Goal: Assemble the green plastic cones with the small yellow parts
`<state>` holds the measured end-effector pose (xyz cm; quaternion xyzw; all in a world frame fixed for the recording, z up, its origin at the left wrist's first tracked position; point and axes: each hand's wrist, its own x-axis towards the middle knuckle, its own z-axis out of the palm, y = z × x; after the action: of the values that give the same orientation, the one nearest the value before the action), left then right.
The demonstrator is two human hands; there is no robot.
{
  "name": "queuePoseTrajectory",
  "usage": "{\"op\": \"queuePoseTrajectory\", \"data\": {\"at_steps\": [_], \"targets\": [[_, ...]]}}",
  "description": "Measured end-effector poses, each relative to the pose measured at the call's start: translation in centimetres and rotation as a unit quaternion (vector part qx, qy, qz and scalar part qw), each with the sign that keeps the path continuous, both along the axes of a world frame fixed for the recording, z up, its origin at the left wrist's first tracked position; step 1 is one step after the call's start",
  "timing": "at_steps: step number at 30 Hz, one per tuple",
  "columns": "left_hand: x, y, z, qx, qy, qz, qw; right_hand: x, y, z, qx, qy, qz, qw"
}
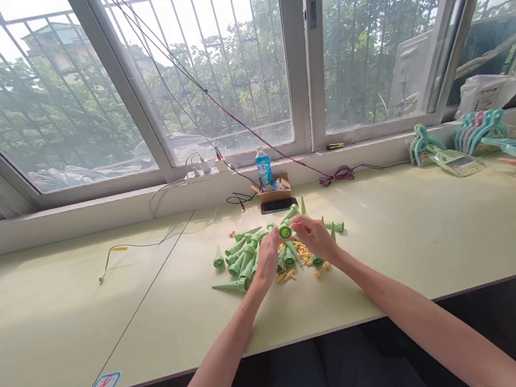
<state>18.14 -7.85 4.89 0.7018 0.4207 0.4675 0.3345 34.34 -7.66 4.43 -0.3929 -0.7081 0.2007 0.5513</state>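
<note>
Both hands meet at frame centre: left hand [268, 260] and right hand [315, 236] pinch one green cone [285, 233] just above the cone pile [243, 260] and yellow bits [302, 253] on the surface [439, 237], open end facing me, prob. so I can see inside it.

2 arms show over the table [440, 244], both bare along all the length in view, uncovered from the fingers back to the upper forearm. the left hand [266, 259] and the right hand [316, 239] are bare too, with slim fingers and uncovered wrists. the forearms [401, 308] are long and lean. below the table's near edge the lap is covered in dark cloth [314, 376], close to black, plain and matte, with faint creases and a soft fold down the middle between the 2 legs. whether this is trousers or shorts cannot be told.
</note>
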Motion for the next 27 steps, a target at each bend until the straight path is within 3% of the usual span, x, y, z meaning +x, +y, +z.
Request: {"op": "queuePoseTrajectory", "data": {"at_steps": [7,21,27], "targets": [[-0.1,0.4,-0.6,0.056,0.035,0.028,0.997,0.0,0.1,-0.1,-0.002,0.004,-0.025,1.0],[0.0,0.3,-1.0,0.157,0.076,-0.008,0.985,-0.2,0.3,-0.4,0.012,-0.033,-0.066,0.997],[0.5,0.5,-1.4,0.176,0.036,0.003,0.984,-0.5,0.2,-0.3,0.012,-0.025,-0.083,0.996]]}}
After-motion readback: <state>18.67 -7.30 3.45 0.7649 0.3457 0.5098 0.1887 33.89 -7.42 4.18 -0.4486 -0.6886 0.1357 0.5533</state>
